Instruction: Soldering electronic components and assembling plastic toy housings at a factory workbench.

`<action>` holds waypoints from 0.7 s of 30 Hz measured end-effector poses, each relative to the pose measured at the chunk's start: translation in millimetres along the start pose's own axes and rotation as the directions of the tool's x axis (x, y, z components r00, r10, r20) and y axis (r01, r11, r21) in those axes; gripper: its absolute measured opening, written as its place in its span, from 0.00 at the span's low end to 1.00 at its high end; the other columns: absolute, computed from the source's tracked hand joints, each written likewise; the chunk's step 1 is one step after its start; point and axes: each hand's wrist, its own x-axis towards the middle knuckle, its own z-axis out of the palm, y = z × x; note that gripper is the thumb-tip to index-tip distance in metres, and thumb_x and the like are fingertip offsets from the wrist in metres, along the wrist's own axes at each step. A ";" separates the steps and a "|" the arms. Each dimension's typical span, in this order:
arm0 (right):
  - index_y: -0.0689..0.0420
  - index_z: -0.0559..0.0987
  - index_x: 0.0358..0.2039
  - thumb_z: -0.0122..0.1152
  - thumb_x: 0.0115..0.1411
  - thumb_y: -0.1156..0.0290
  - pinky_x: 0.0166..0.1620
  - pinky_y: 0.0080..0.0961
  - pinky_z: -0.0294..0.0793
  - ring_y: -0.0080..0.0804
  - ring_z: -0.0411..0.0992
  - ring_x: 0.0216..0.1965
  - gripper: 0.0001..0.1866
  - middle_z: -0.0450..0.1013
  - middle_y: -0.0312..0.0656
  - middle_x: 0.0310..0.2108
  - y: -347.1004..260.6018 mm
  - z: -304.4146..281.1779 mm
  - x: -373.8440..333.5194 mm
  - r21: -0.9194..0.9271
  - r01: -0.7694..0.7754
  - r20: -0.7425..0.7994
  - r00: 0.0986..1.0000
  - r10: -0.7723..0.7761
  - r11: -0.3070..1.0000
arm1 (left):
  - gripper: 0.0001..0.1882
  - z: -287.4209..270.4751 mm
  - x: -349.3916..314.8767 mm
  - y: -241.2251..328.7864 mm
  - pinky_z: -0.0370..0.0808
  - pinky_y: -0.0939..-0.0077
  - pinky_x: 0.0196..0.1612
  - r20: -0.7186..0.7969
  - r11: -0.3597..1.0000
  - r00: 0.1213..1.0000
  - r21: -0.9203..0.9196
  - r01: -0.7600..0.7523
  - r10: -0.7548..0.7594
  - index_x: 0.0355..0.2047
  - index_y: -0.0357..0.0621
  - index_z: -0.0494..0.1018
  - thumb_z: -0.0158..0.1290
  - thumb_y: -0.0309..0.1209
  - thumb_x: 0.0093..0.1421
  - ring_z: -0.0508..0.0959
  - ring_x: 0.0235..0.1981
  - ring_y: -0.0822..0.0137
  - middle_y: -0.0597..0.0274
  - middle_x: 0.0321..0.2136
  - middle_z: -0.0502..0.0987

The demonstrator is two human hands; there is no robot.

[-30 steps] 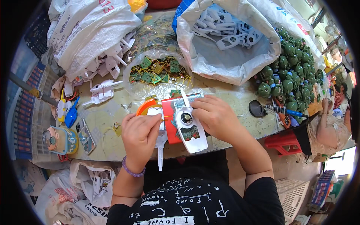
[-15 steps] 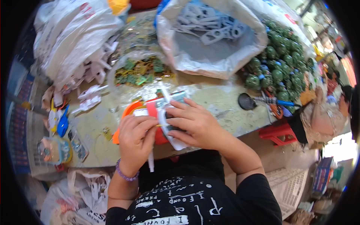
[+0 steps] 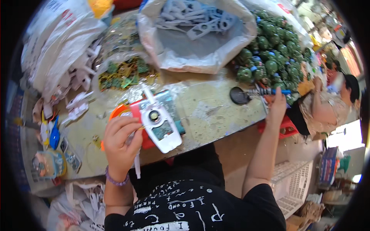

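Take the white casing [image 3: 169, 143] as your clock's centre, twelve pointing away from you. It lies on the red box [image 3: 135, 111] on the worktop [image 3: 216, 111], its round black part [image 3: 154, 116] facing up and its narrow arm towards eleven. Your left hand [image 3: 122, 140] is at eight o'clock, fingers pinched together beside the casing, apparently on a thin yellow wire [image 3: 143, 127]. Your right hand [image 3: 276, 109] is well out between two and three o'clock, fingers curled at the handle of a blue tool [image 3: 286, 91], probably a soldering iron; how tightly they close, I cannot tell. The step in hand looks like taking up that tool. It calls for gripping only the handle, clearing the spring stand [image 3: 266, 91], and keeping your left hand steady.
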 end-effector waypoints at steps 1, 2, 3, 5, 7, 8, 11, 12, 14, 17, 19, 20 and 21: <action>0.57 0.77 0.35 0.59 0.61 0.58 0.20 0.14 0.59 0.17 0.64 0.18 0.14 0.66 0.32 0.21 -3.4 -4.5 10.0 0.030 -0.093 0.090 0.992 0.090 0.995 | 0.07 0.7 -0.3 -1.6 0.71 0.64 0.49 -0.007 0.999 1.000 0.029 0.021 -0.021 0.30 0.36 0.77 0.57 0.18 0.48 0.77 0.41 0.57 0.56 0.34 0.78; 0.60 0.77 0.37 0.58 0.61 0.59 0.26 0.23 0.69 0.26 0.70 0.23 0.15 0.70 0.37 0.23 -3.7 -8.7 18.5 -0.010 -0.044 0.104 0.994 0.045 0.999 | 0.07 3.4 1.8 -1.9 0.71 0.64 0.48 -0.003 1.000 1.000 0.016 0.013 -0.013 0.30 0.37 0.77 0.57 0.19 0.48 0.77 0.40 0.57 0.56 0.34 0.79; 0.65 0.76 0.39 0.59 0.60 0.61 0.35 0.32 0.72 0.34 0.72 0.29 0.17 0.72 0.42 0.26 -24.3 -10.8 15.7 -0.488 0.198 0.113 0.980 -0.163 0.850 | 0.06 5.1 4.0 -1.4 0.72 0.64 0.48 -0.004 1.000 1.000 0.007 0.011 -0.011 0.29 0.37 0.77 0.57 0.19 0.48 0.78 0.40 0.57 0.56 0.33 0.79; 0.66 0.74 0.42 0.61 0.59 0.66 0.42 0.34 0.70 0.39 0.70 0.33 0.17 0.74 0.44 0.32 -26.7 -45.0 38.2 -0.299 0.370 -0.076 0.909 -0.409 0.879 | 0.06 6.9 6.6 1.5 0.73 0.65 0.47 0.004 1.000 1.000 0.007 -0.007 0.007 0.28 0.37 0.77 0.58 0.20 0.47 0.78 0.39 0.57 0.56 0.33 0.80; 0.67 0.77 0.37 0.63 0.58 0.64 0.26 0.22 0.68 0.26 0.70 0.23 0.16 0.71 0.38 0.24 -48.4 -112.3 41.3 -0.629 0.563 -0.058 0.653 -0.755 0.536 | 0.05 4.9 11.1 2.8 0.74 0.65 0.46 0.001 1.000 1.000 -0.003 0.005 -0.005 0.27 0.37 0.77 0.58 0.21 0.47 0.78 0.40 0.56 0.56 0.33 0.80; 0.65 0.78 0.36 0.63 0.58 0.63 0.21 0.17 0.64 0.22 0.63 0.16 0.15 0.67 0.35 0.17 -79.6 -86.4 4.7 -0.165 0.399 -0.544 0.726 -0.421 0.902 | 0.05 9.9 14.8 5.1 0.74 0.64 0.46 0.012 1.000 1.000 -0.016 -0.017 0.017 0.27 0.38 0.77 0.58 0.21 0.46 0.78 0.39 0.56 0.57 0.33 0.80; 0.58 0.71 0.22 0.60 0.61 0.63 0.17 0.14 0.49 0.15 0.56 0.14 0.15 0.61 0.33 0.14 -89.5 -96.4 -34.2 0.076 0.608 -0.342 0.761 -0.552 0.791 | 0.05 7.8 20.1 1.4 0.73 0.61 0.48 0.034 0.999 0.999 -0.035 -0.033 0.034 0.25 0.39 0.76 0.59 0.23 0.46 0.79 0.41 0.55 0.57 0.34 0.80; 0.58 0.71 0.24 0.58 0.61 0.64 0.17 0.15 0.50 0.17 0.57 0.14 0.14 0.61 0.33 0.14 -76.2 -98.6 -42.2 -0.242 0.799 -0.162 0.527 -0.834 0.551 | 0.04 6.8 22.4 -0.4 0.72 0.60 0.50 0.063 0.998 0.996 -0.022 -0.059 0.060 0.25 0.40 0.75 0.59 0.23 0.47 0.79 0.42 0.55 0.57 0.34 0.81; 0.58 0.71 0.27 0.56 0.62 0.65 0.16 0.17 0.53 0.20 0.59 0.13 0.11 0.62 0.34 0.14 -56.5 -72.2 -70.5 -0.163 0.943 0.137 0.313 -0.940 0.291 | 0.04 9.2 25.3 2.1 0.72 0.59 0.51 0.098 0.995 0.991 0.000 -0.095 0.095 0.24 0.40 0.75 0.59 0.24 0.47 0.79 0.44 0.55 0.57 0.35 0.81; 0.58 0.70 0.29 0.56 0.62 0.63 0.18 0.24 0.61 0.28 0.61 0.13 0.12 0.63 0.36 0.13 -59.8 -5.1 -130.9 0.477 0.723 0.391 0.335 -0.857 0.500 | 0.03 13.2 27.0 -1.6 0.70 0.56 0.54 0.166 0.995 0.982 0.031 -0.098 0.092 0.23 0.41 0.74 0.58 0.25 0.48 0.79 0.46 0.57 0.58 0.36 0.81; 0.59 0.72 0.29 0.58 0.60 0.63 0.16 0.25 0.61 0.28 0.63 0.12 0.12 0.66 0.38 0.14 -64.5 11.3 -141.8 0.486 0.707 0.562 0.199 -0.803 0.514 | 0.03 15.5 25.0 -2.7 0.69 0.54 0.55 0.146 0.995 0.988 0.075 -0.066 0.054 0.23 0.42 0.74 0.57 0.25 0.48 0.79 0.45 0.58 0.59 0.34 0.82; 0.58 0.73 0.32 0.62 0.57 0.67 0.17 0.25 0.62 0.30 0.64 0.13 0.09 0.67 0.36 0.15 -69.0 20.4 -146.3 0.497 0.685 0.607 0.164 -0.778 0.532 | 0.03 16.0 24.0 -2.5 0.69 0.54 0.55 0.144 0.995 0.988 0.077 -0.067 0.055 0.23 0.42 0.74 0.57 0.25 0.48 0.79 0.45 0.58 0.59 0.34 0.82; 0.56 0.74 0.34 0.66 0.53 0.71 0.18 0.26 0.64 0.31 0.66 0.15 0.11 0.67 0.34 0.16 -73.9 28.3 -149.8 0.508 0.662 0.649 0.126 -0.750 0.551 | 0.03 16.4 22.9 -2.5 0.69 0.54 0.56 0.145 0.996 0.989 0.066 -0.052 0.042 0.24 0.42 0.74 0.57 0.25 0.49 0.79 0.45 0.58 0.59 0.34 0.82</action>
